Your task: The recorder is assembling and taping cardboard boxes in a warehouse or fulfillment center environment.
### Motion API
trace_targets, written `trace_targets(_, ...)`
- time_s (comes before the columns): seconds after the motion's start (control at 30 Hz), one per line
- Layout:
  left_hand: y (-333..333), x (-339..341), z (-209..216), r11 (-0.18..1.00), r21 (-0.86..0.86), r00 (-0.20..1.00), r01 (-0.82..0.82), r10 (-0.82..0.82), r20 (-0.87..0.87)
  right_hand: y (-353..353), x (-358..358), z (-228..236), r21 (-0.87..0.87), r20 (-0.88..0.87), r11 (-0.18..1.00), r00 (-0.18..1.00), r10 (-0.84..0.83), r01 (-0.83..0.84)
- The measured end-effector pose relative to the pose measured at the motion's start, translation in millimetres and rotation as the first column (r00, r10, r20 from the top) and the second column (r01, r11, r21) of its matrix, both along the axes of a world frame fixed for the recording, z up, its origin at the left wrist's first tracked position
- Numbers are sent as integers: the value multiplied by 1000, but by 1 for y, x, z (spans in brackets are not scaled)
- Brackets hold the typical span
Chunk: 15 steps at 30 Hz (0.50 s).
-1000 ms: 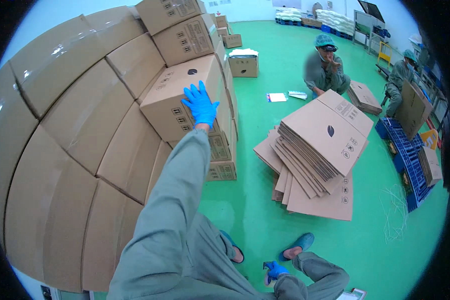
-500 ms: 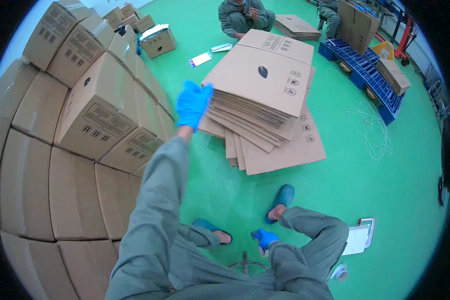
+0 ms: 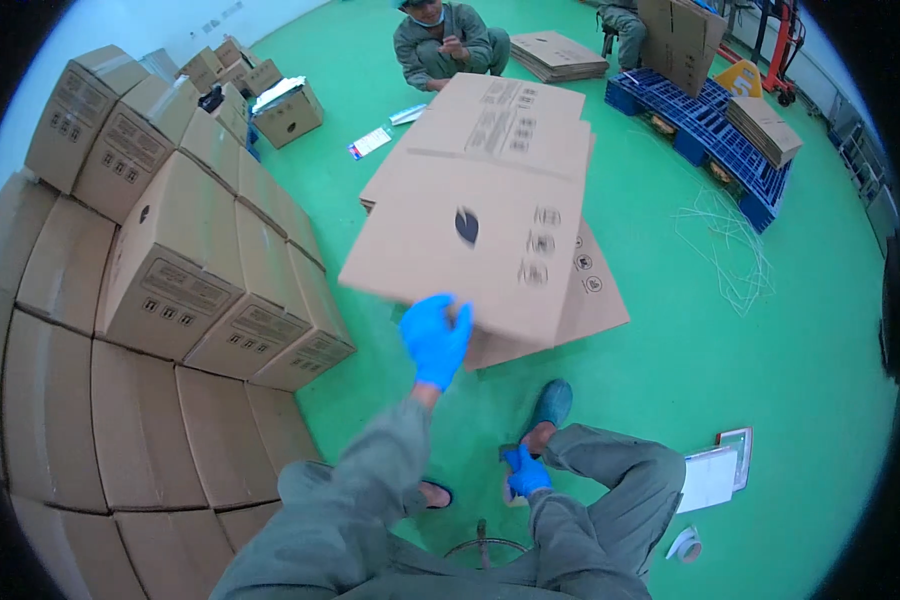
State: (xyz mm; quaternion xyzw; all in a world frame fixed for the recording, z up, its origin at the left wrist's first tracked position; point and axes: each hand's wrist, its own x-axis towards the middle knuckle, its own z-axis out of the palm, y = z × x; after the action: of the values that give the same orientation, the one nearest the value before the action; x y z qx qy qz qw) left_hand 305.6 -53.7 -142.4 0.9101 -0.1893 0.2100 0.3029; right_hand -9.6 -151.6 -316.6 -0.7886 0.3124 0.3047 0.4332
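Note:
My left hand [image 3: 436, 342], in a blue glove, pinches the near edge of a flattened carton [image 3: 410, 240]. That brown cardboard sheet, with a dark leaf mark on top, lies slid toward me across a stack of flattened cartons [image 3: 598, 290] and hides much of it. The hand's fingertips are partly hidden at the carton's edge. Low by my right shin, my right hand [image 3: 528, 474], also blue-gloved, is closed on what looks like a tape dispenser [image 3: 511, 490] with a tan roll, partly covered by the fingers.
Closed cartons [image 3: 170, 260] are piled along my left. A crouching person [image 3: 448, 45] is beyond the stack. At the far right stands a blue pallet [image 3: 700, 130], with loose white strapping [image 3: 727, 250] nearby. Papers [image 3: 708, 480] and a tape roll [image 3: 686, 546] lie right of my leg.
My left hand has moved from the stack's left side to its near edge, and the top flattened carton has slid toward me. My right hand stays low, still holding the dispenser.

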Motion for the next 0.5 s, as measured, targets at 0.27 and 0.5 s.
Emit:
trace_targets(0.27, 125, -89, 18, -258, -782, 646, -568, -728, -230, -46, 0, -40, 519, 440, 680, 520, -732, 518)
trace_targets(0.5, 219, -181, 186, 57, -947, 886, -316, -338, -316, -62, 34, 81, 649, 515, 690, 484, -708, 319)
